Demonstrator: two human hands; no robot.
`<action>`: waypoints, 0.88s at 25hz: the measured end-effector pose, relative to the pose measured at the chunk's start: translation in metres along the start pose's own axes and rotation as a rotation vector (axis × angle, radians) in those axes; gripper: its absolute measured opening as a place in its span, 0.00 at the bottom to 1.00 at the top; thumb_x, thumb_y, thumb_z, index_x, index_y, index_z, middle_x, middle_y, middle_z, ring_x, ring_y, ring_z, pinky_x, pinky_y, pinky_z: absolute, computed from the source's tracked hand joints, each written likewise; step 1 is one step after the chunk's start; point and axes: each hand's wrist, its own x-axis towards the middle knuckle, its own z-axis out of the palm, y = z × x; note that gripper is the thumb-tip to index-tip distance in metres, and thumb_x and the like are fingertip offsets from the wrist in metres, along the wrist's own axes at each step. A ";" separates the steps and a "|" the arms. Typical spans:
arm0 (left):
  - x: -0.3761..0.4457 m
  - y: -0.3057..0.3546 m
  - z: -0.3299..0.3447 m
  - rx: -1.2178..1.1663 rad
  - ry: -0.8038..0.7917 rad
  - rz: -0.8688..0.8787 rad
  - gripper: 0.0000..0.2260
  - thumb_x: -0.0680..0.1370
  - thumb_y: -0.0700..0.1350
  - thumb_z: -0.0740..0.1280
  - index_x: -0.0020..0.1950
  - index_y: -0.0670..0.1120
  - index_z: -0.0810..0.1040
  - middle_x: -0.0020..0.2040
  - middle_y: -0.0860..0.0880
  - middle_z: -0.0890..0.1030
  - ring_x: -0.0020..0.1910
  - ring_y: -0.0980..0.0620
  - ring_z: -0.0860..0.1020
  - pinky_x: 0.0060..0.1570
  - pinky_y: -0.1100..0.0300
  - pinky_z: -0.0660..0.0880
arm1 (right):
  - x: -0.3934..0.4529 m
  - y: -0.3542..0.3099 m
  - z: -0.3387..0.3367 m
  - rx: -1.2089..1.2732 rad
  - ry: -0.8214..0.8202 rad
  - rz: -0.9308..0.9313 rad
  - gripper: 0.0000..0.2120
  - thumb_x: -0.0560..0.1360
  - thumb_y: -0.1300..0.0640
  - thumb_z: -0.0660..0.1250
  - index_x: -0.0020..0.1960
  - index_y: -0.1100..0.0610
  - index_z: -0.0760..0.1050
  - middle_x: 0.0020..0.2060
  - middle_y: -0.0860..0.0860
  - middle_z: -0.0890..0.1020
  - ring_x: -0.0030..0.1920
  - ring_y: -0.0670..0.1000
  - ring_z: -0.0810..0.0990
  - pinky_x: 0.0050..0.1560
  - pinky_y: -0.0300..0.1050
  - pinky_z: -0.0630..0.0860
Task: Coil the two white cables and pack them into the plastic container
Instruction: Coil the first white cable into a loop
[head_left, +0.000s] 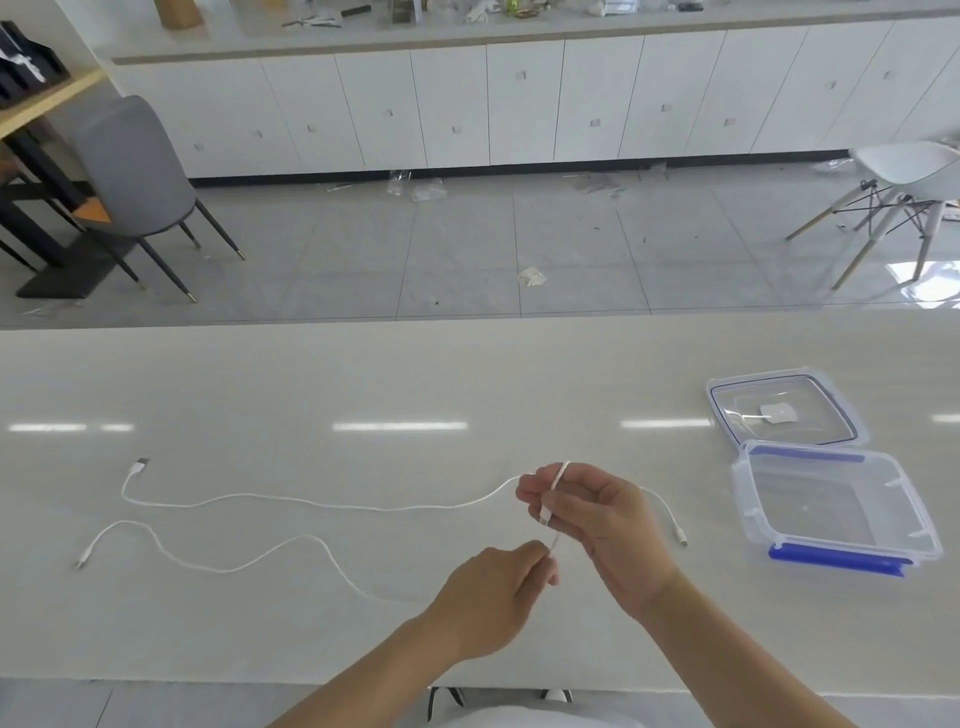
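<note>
Two white cables lie stretched across the pale table (363, 374). The far cable (322, 503) runs from a USB plug at the left, passes behind my right hand and ends near the container. The near cable (234, 567) snakes from its left end toward my left hand. My right hand (597, 525) is raised a little and pinches the near cable's right end upright between its fingers. Just below, my left hand (493, 597) pinches the same cable. The clear plastic container (748, 514) with blue clips stands open at the right with nothing in it.
The container's clear lid (727, 410) lies flat on the table just behind the container. Beyond the table's far edge are a tiled floor, a grey chair at the left, a white chair at the right and a row of white cabinets.
</note>
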 end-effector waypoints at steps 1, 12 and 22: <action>-0.002 0.002 -0.004 0.049 0.005 0.003 0.13 0.84 0.54 0.51 0.52 0.53 0.74 0.30 0.54 0.73 0.33 0.51 0.74 0.35 0.56 0.67 | 0.000 0.001 0.000 -0.133 0.020 -0.030 0.11 0.76 0.72 0.66 0.49 0.60 0.84 0.50 0.55 0.89 0.53 0.52 0.87 0.54 0.42 0.82; -0.013 0.000 -0.102 -0.046 0.189 0.166 0.05 0.79 0.52 0.68 0.45 0.54 0.80 0.36 0.63 0.78 0.36 0.60 0.75 0.38 0.67 0.70 | -0.011 -0.003 -0.011 -0.578 -0.423 0.087 0.12 0.82 0.62 0.62 0.56 0.54 0.84 0.43 0.46 0.86 0.41 0.46 0.80 0.47 0.33 0.74; 0.009 -0.013 -0.086 -0.506 0.291 0.080 0.06 0.79 0.50 0.69 0.43 0.53 0.82 0.38 0.50 0.82 0.35 0.53 0.76 0.39 0.66 0.72 | -0.014 -0.012 0.002 -0.193 -0.503 0.159 0.14 0.82 0.58 0.62 0.64 0.58 0.80 0.44 0.51 0.83 0.44 0.52 0.80 0.50 0.43 0.76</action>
